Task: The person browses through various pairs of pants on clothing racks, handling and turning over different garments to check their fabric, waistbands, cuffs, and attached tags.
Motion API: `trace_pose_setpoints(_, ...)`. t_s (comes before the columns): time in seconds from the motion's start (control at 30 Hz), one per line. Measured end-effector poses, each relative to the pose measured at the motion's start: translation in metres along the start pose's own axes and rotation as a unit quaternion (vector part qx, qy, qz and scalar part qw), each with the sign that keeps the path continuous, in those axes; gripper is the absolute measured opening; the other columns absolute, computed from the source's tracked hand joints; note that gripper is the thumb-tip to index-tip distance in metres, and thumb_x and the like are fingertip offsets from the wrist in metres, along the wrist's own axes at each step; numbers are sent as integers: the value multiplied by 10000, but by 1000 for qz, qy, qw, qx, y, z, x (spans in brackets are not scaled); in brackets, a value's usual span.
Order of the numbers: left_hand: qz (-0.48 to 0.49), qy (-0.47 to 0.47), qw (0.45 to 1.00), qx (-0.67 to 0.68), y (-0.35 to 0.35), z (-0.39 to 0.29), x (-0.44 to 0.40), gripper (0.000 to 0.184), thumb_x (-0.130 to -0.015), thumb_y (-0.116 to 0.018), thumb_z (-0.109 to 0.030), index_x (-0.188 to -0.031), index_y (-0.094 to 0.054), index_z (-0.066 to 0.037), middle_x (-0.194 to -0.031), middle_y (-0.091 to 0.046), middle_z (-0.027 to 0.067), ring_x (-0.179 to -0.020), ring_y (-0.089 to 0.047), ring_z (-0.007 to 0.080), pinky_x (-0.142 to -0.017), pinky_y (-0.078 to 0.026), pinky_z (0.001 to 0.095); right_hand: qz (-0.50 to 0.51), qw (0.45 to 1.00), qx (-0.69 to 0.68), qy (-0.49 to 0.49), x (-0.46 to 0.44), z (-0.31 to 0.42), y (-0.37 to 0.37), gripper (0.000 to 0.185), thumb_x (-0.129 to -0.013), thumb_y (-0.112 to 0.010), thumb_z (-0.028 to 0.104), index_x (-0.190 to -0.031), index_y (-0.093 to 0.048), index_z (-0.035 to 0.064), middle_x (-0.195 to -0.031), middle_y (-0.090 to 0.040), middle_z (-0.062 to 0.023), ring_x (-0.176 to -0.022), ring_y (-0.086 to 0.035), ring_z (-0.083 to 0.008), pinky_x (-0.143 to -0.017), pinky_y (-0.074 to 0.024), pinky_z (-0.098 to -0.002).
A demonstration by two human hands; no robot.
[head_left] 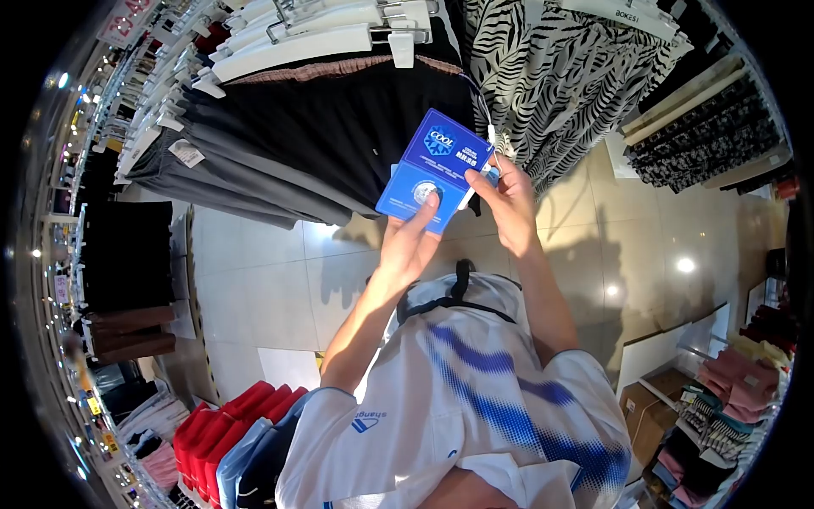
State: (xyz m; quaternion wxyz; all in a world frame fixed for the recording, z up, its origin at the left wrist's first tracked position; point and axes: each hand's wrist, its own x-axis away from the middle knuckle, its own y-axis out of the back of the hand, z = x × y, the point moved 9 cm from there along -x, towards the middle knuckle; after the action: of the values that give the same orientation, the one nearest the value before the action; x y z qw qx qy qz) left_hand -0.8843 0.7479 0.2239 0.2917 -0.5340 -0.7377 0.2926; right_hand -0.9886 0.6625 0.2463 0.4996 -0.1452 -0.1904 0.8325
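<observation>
Two blue tags overlap in front of the hanging clothes: a dark blue tag (443, 146) marked "COOL" above, a lighter blue tag (417, 200) below. My left hand (414, 237) grips the lighter tag, its thumb flat on the round emblem. With thumb and fingers, my right hand (507, 202) pinches the tags' right edge, where a white edge shows. A thin cord runs up from there to the clothes. Black trousers (339, 127) hang from a white hanger (297, 53) just behind the tags. Patterned black-and-white trousers (551, 93) hang to their right.
Grey trousers (233, 161) hang at the left. Dark patterned garments (712, 136) hang at the right. Red shirts (222, 437) are at the lower left. A cardboard box (651, 411) and folded clothes (739, 382) are at the lower right, with tiled floor (254, 263) below.
</observation>
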Motion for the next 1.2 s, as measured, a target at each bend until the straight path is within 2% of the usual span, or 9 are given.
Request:
trace_pose_setpoints(0.13,-25,19,999,18,12,-8,4,243,-941,-521,-163,-1168,-540,-78,-1136,-604,71,-1107,-554,221,-974,-428,413,9,993,118,8,-7,11,6,143,-846,-647,61,-964,-601,-3,-862,-632,-11,-739,-559,-28,-659,-456,-185)
trace_pose_setpoints(0.2,117,23,985,123,6,-18,6,265,-950,-501,-139,-1199,-499,-48,-1202,-563,80,-1134,-521,205,-1000,-388,386,25,992,123,9,-11,23,6,172,-841,-651,63,-993,-607,-6,-851,-624,-2,-746,-555,-26,-657,-449,-179)
trace_pose_setpoints(0.27,119,10,990,69,8,-22,7,232,-969,-470,-148,-1158,-524,-24,-1177,-577,91,-1097,-540,198,-991,-398,381,43,988,145,17,-14,27,12,213,-834,-657,66,-1029,-610,-8,-871,-630,-5,-782,-564,-29,-673,-452,-174)
trace_pose_setpoints(0.33,96,-42,993,-51,12,-27,11,223,-982,-446,-145,-1118,-550,-2,-1144,-595,107,-1066,-557,191,-975,-415,379,56,988,141,5,-16,30,10,222,-831,-662,77,-1033,-613,-3,-892,-636,-9,-802,-567,-32,-683,-454,-173)
trace_pose_setpoints(0.47,68,-58,993,-79,8,-31,13,246,-979,-447,-154,-1130,-586,-18,-1072,-628,114,-980,-591,206,-904,-459,397,64,996,65,4,-19,29,7,233,-830,-664,88,-1036,-615,-7,-919,-645,-16,-814,-572,-46,-750,-452,-203)
trace_pose_setpoints(0.57,122,-49,990,-58,-6,-33,14,260,-977,-452,-163,-1142,-584,-12,-1079,-628,125,-988,-600,232,-905,-466,420,77,997,4,-11,-20,24,7,234,-828,-662,75,-1039,-616,-15,-932,-648,-23,-838,-571,-56,-791,-444,-217)
trace_pose_setpoints(0.77,153,-37,985,-71,-15,-33,14,258,-964,-474,-166,-1118,-599,-1,-1077,-634,137,-989,-606,275,-898,-474,445,107,992,-60,-20,-23,23,6,224,-828,-657,59,-1035,-611,-11,-957,-641,-30,-860,-567,-67,-808,-441,-229)
trace_pose_setpoints(0.87,149,-25,986,-71,-14,-30,11,291,-978,-448,-160,-1096,-593,62,-1149,-581,161,-983,-596,279,-889,-473,423,101,992,-66,-22,-26,19,9,225,-831,-650,54,-1041,-606,-13,-966,-638,-33,-871,-566,-75,-824,-439,-238)
trace_pose_setpoints(1.2,164,-10,985,-51,-5,-21,-1,281,-979,-431,-130,-1082,-597,72,-1197,-542,169,-1011,-584,293,-897,-474,421,101,993,-53,-22,-33,16,11,242,-831,-651,58,-1057,-605,-14,-982,-635,-33,-888,-563,-77,-839,-429,-236)
